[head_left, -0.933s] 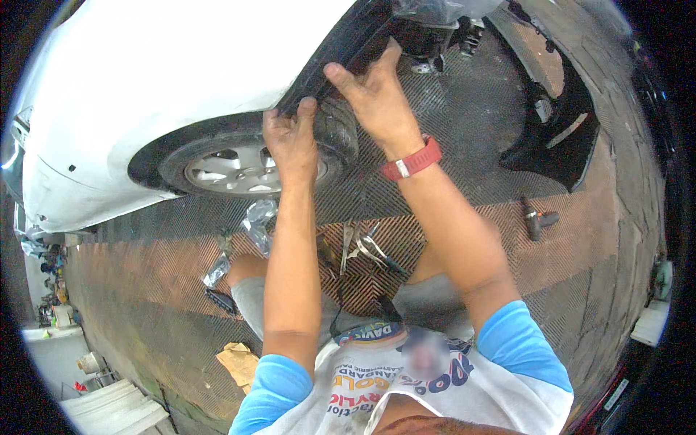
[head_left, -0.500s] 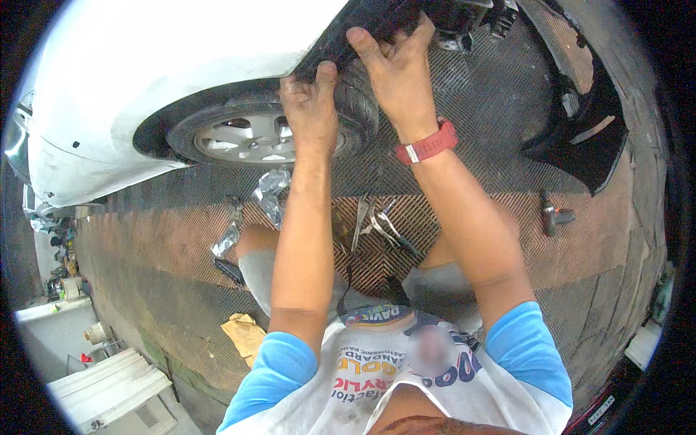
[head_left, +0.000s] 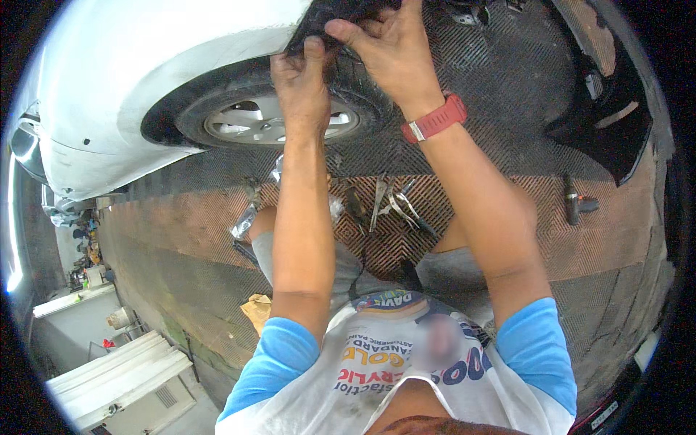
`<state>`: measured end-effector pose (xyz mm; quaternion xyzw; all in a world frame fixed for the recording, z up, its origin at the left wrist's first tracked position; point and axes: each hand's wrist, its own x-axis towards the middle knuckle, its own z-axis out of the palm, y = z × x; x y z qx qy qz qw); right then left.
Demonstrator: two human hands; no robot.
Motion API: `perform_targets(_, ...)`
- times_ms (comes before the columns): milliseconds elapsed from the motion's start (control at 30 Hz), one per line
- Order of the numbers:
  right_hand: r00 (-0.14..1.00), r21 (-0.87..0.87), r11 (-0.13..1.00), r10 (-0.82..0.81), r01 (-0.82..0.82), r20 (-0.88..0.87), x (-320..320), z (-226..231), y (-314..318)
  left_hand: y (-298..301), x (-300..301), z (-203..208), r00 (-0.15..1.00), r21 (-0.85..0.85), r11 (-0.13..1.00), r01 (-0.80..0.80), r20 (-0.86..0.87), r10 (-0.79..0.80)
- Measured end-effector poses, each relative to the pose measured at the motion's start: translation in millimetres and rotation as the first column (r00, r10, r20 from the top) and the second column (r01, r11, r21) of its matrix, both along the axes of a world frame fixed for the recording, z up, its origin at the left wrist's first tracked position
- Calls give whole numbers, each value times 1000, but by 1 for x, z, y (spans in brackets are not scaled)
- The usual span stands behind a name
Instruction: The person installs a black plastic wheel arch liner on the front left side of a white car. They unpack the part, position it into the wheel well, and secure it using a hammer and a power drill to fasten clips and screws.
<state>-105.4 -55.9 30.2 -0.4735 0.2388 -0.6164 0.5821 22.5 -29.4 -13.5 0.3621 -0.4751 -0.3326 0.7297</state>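
A white car fender [head_left: 181, 51] curves over a tyre with a silver wheel [head_left: 264, 125]. At the fender's front edge, a black wheel-arch liner [head_left: 319, 16] shows as a dark, flexible-looking piece. My left hand [head_left: 301, 80] is closed on its lower edge, against the fender corner, thumb up and fingers curled behind. My right hand [head_left: 395, 54], with a red watch on the wrist, grips the same liner a little farther right. Its thumb points left, and its fingertips are partly hidden behind the liner and the picture's top edge.
Between my knees lie pliers [head_left: 406, 206] and other hand tools on the ribbed mat. A power tool [head_left: 576, 208] lies to the right, below a large black panel [head_left: 609, 138]. Crumpled clear plastic [head_left: 245, 222] and brown paper [head_left: 256, 312] are at left, near a white cabinet [head_left: 138, 391].
Both hands have shifted slightly up and left in the picture, still on the liner. The whole view has tilted a little, and the liner's visible part looks more bent.
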Motion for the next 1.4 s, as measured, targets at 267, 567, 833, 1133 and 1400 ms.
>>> perform_targets(267,994,-5,997,77,-77,76,-4,-2,3,3,-15,0,992,19,992,-124,-13,125)
perform_targets(567,990,-40,994,109,-105,90,-2,-10,-4,4,-6,0,996,76,993,-93,12,93)
perform_targets(833,970,-75,992,-111,97,-218,-4,-6,1,-5,16,-13,967,279,927,-250,124,223)
perform_targets(1133,950,-64,992,-121,107,-289,-11,-15,2,6,3,0,967,251,938,-237,151,204)
perform_targets(1400,922,-43,997,-79,68,-379,-26,-4,8,1,15,0,973,245,948,-202,158,166)
